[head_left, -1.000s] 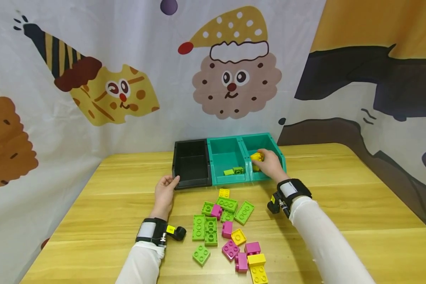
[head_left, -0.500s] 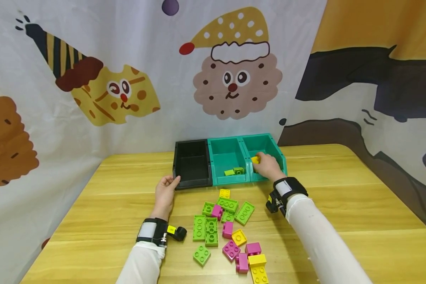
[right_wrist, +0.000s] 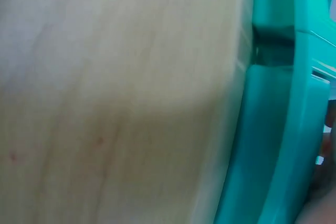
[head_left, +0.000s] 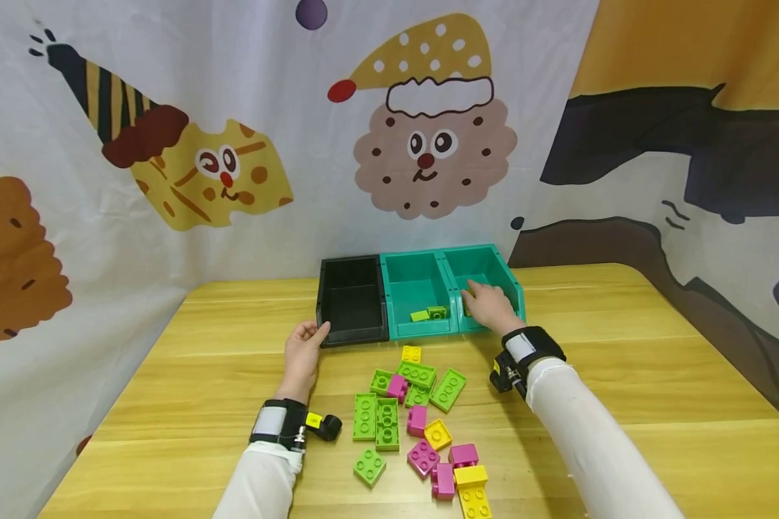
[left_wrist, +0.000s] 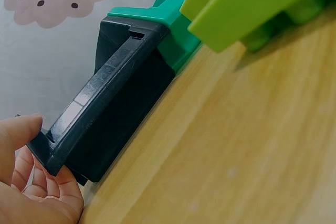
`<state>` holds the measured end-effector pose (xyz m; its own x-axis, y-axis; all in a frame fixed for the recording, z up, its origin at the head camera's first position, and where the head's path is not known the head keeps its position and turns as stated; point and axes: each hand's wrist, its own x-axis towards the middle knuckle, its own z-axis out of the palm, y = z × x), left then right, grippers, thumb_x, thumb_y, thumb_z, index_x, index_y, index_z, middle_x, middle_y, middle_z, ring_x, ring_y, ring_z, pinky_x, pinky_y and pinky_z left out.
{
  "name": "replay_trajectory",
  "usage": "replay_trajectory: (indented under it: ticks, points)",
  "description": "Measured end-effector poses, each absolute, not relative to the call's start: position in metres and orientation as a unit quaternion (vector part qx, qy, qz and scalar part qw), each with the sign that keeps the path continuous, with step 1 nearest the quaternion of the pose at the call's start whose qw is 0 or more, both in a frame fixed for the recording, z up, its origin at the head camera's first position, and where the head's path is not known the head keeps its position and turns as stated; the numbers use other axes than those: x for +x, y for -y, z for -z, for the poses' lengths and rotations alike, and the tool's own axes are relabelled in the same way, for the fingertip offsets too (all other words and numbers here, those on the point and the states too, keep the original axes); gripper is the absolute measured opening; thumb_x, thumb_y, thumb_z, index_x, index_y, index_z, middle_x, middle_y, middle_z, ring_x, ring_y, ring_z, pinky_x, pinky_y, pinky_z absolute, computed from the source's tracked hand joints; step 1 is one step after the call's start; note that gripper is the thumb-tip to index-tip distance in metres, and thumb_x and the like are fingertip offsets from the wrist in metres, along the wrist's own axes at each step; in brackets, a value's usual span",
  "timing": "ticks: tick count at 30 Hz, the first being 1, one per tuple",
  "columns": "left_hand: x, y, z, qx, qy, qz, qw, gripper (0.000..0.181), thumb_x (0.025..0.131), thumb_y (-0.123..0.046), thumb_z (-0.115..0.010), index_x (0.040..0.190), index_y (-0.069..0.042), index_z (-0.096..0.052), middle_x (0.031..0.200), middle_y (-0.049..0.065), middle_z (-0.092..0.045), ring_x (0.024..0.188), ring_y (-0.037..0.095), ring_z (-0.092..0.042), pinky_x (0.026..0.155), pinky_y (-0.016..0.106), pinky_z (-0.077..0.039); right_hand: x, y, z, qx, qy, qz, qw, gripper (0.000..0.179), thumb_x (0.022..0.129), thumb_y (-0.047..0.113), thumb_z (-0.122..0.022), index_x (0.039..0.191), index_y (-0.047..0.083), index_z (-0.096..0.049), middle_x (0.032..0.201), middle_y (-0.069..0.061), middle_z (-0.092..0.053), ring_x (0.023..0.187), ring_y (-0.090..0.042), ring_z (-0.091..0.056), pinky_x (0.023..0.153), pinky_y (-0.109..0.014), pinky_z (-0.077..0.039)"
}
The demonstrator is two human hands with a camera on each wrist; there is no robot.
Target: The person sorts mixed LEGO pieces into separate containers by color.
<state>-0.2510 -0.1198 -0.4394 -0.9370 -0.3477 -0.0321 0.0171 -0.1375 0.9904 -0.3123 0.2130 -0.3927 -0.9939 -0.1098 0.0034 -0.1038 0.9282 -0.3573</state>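
While the left grip [head_left: 301, 353] is pinching the near left corner of the black bin [head_left: 353, 335], its thumb is pressing on the rim and its fingers are curling beneath, standing only that corner's thickness apart. The right grip [head_left: 491, 304] is reaching over the front wall of the right teal bin [head_left: 475, 262]. How wide its fingers are standing, and whether they are holding anything, I cannot tell: the back of the hand is covering them in the head view, and the right wrist view is showing only a blurred edge of the hand. A little yellow plastic [head_left: 467, 311] is showing just beside the fingers, inside that bin.

The middle teal bin [head_left: 415, 277] is standing between the other two, touching both; two green pieces [head_left: 436, 312] are lying at its front right.

Nearer the person, loose bricks are lying on the worktop [head_left: 188, 425]. One yellow brick [head_left: 412, 353] is sitting closest to the bins. Below it, green bricks [head_left: 448, 390] are clustering, some overlapping, with a magenta brick [head_left: 397, 387] leaning among them. Further magenta and yellow bricks are lying nearer the person, and a square green brick [head_left: 369, 467] is resting apart, studs up.

Black straps are encircling both wrists above white sleeves [head_left: 600, 436]. Behind the worktop, a printed cloth [head_left: 318, 180] is hanging.
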Motion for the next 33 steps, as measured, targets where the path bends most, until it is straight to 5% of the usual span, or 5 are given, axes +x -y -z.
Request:
replay_trajectory:
  ticks: [13,33]
  points:
    - [-0.250,0.120,0.440,0.125,0.647,0.743,0.122,0.015,0.088,-0.011,-0.067,0.090,-0.005,-0.054,0.080,-0.003,-0.043,0.076,0.009,-0.041,0.065,0.019,-0.036,-0.289,-0.225,0.376,-0.043,-0.911,0.406,-0.061,0.046,0.102,0.031,-0.039,0.135,-0.001,-0.044,0.141,-0.025,-0.039,0.128,-0.041,-0.037,0.105,-0.054,-0.032]
    - [-0.251,0.120,0.440,0.123,0.646,0.743,0.123,0.015,0.088,-0.012,-0.067,0.091,-0.005,-0.054,0.082,-0.003,-0.042,0.079,0.010,-0.041,0.068,0.020,-0.037,-0.242,-0.228,0.380,-0.104,-0.881,0.451,-0.100,0.037,0.101,0.024,-0.045,0.123,-0.005,-0.054,0.128,-0.024,-0.049,0.122,-0.039,-0.044,0.104,-0.052,-0.035]
